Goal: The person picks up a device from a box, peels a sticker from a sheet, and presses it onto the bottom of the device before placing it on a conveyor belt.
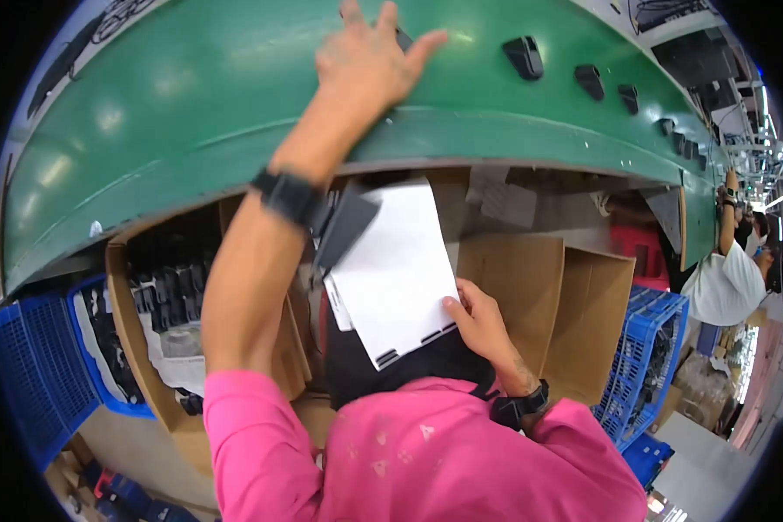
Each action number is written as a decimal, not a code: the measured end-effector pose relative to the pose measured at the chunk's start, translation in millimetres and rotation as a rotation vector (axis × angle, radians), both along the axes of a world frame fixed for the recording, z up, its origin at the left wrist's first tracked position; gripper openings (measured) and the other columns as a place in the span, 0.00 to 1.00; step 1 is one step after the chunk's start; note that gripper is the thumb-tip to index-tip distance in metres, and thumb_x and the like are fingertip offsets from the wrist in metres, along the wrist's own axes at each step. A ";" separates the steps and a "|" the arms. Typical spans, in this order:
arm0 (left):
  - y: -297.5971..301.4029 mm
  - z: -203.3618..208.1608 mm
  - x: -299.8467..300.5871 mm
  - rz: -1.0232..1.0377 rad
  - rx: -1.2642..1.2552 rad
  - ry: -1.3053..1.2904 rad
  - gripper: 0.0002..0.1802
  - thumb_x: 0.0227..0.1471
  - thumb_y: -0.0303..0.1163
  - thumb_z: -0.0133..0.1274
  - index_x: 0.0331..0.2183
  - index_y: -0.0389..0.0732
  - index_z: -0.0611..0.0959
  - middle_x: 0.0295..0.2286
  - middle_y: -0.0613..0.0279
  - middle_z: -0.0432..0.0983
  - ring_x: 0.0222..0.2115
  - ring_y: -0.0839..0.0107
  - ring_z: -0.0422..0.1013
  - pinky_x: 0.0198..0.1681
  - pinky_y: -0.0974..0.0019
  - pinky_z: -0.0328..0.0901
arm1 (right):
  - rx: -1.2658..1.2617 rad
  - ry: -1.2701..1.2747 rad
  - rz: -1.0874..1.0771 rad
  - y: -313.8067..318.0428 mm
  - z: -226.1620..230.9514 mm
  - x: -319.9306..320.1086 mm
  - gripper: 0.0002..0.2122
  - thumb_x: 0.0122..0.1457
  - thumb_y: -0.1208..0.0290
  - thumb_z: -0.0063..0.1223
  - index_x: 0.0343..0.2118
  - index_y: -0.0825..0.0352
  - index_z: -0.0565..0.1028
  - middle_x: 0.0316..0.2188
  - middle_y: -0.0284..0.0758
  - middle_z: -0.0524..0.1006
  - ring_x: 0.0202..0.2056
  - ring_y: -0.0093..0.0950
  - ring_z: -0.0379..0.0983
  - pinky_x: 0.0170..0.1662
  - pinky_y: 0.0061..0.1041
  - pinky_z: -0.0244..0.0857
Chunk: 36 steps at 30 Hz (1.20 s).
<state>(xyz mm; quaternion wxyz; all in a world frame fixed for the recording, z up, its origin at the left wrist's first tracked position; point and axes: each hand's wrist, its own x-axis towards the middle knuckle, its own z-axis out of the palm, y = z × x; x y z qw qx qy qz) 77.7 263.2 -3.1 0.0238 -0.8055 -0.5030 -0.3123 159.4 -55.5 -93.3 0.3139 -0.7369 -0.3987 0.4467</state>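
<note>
Holding white sheets (400,270) below the green bench (191,104).
I have the right hand (480,322) closed on their edge, thumb uppermost, presumably to stop slipping; the left hand (370,61) is spread over a dark part (403,39) on the bench, and from here I cannot tell whether it grips.

Wide fisheye view down from my head
From close above, it faces past my right hand (480,324) to my left hand (365,63) over the desk (191,109).
</note>
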 end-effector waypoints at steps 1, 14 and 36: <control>10.3 4.1 11.4 0.043 0.058 -0.017 0.27 0.49 0.48 0.53 0.40 0.33 0.74 0.36 0.38 0.74 0.38 0.44 0.72 0.42 0.50 0.67 | 0.001 -0.032 -0.003 -0.5 4.4 2.0 0.15 0.58 0.69 0.51 0.44 0.73 0.71 0.31 0.45 0.76 0.32 0.35 0.75 0.37 0.30 0.68; -123.0 15.3 -50.6 -0.571 -0.723 -0.922 0.32 0.39 0.32 0.56 0.49 0.37 0.69 0.44 0.59 0.66 0.43 0.71 0.66 0.45 0.67 0.65 | 0.305 -0.581 0.173 -57.3 -15.4 8.5 0.17 0.48 0.70 0.62 0.40 0.73 0.75 0.31 0.39 0.71 0.32 0.37 0.69 0.34 0.31 0.66; -246.0 -110.2 -78.2 -0.471 -1.195 -1.220 0.32 0.46 0.16 0.48 0.55 0.37 0.63 0.54 0.49 0.60 0.48 0.55 0.69 0.51 0.57 0.64 | 0.334 -0.465 0.016 -62.5 -26.3 -5.1 0.07 0.48 0.80 0.59 0.29 0.70 0.73 0.25 0.38 0.71 0.27 0.34 0.69 0.31 0.29 0.62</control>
